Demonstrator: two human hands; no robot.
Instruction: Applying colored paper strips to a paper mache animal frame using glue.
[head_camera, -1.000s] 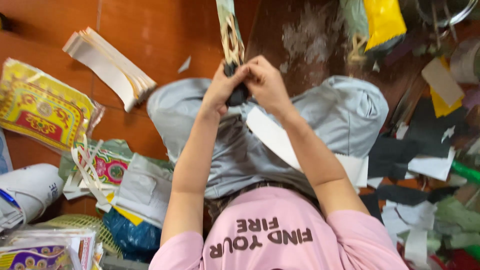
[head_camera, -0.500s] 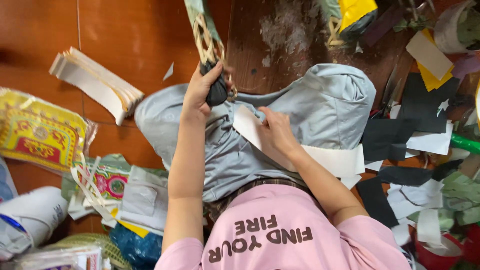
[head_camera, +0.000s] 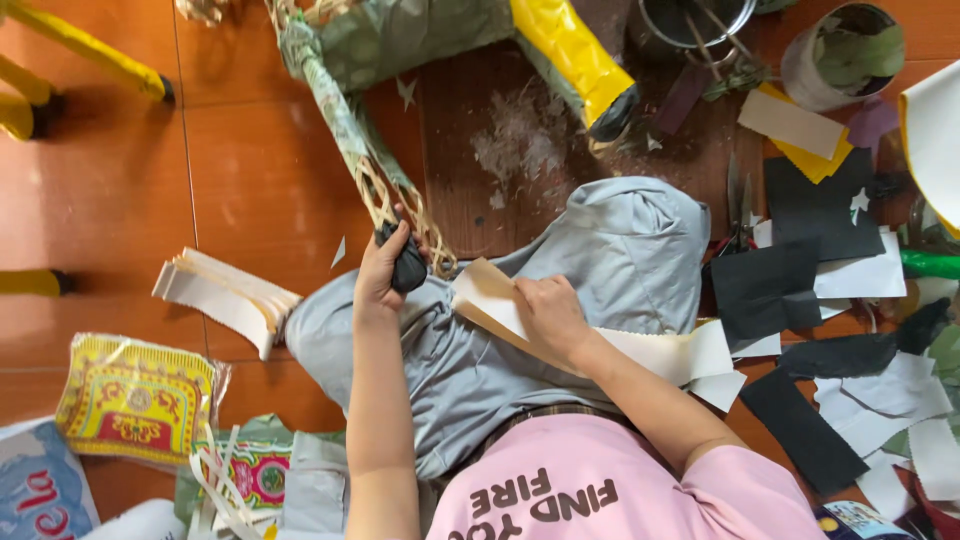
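Left hand (head_camera: 385, 268): fingers wrapped tight round the black tip (head_camera: 408, 268) at the foot of a woven bamboo leg (head_camera: 385, 195); the fist sits just above the lap, at the edge of the grey cloth.
Right hand (head_camera: 548, 312): lying flat on a long strip of cream paper (head_camera: 640, 350), fingers together and curled over its near end, pressing it down on the grey trousers (head_camera: 560, 300); whether the thumb pinches underneath I cannot tell.
Bamboo leg: part of a frame figure covered in green paper (head_camera: 420, 35); it slants from the top of the view down to the left hand; a second leg wrapped in yellow (head_camera: 570, 55) ends in a black tip over the dark wooden board (head_camera: 480, 170).
Cream strip: runs from between the two hands across the right thigh and out past the forearm to the right.
Floor, left: a fanned stack of white paper strips (head_camera: 225, 300) just beside the knee; a yellow printed packet (head_camera: 135, 395) nearer the viewer.
Floor, right: black paper sheets (head_camera: 765, 290), white scraps (head_camera: 905, 400), scissors (head_camera: 738, 210) near the knee; a metal pot (head_camera: 695, 20) and a roll (head_camera: 840, 50) at the top.
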